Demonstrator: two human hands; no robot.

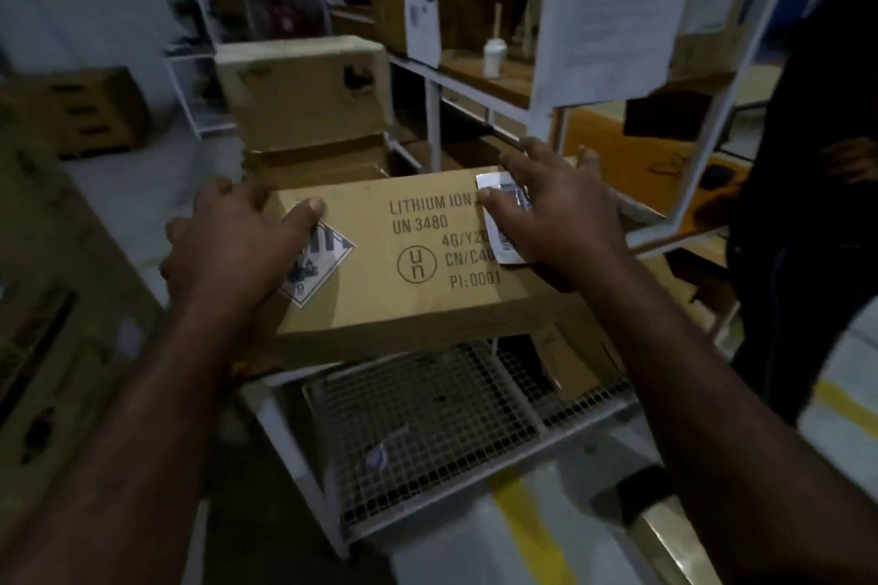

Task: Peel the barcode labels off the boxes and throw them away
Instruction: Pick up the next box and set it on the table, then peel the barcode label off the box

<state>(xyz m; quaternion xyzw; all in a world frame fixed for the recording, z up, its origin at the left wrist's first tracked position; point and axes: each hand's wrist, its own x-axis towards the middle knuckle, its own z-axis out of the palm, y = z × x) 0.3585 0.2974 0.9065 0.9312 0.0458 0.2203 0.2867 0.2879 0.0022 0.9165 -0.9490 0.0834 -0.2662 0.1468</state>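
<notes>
Right hand (pixel 556 209) works the barcode label (pixel 504 247) while my left hand (pixel 233 242) steadies the box (pixel 408 299).
I wrap my left fingers round the box's left edge, thumb on top by the hazard diamond (pixel 328 261), so it won't shift as I pick. My right fingers lie spread over the white label at the far right corner, thumb tip against its edge; one corner looks lifted, the rest creased.

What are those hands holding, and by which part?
The left hand grips the cardboard box by its left end, thumb on top. The right hand rests on the barcode label near the right end, thumb at its lifted corner.
</notes>
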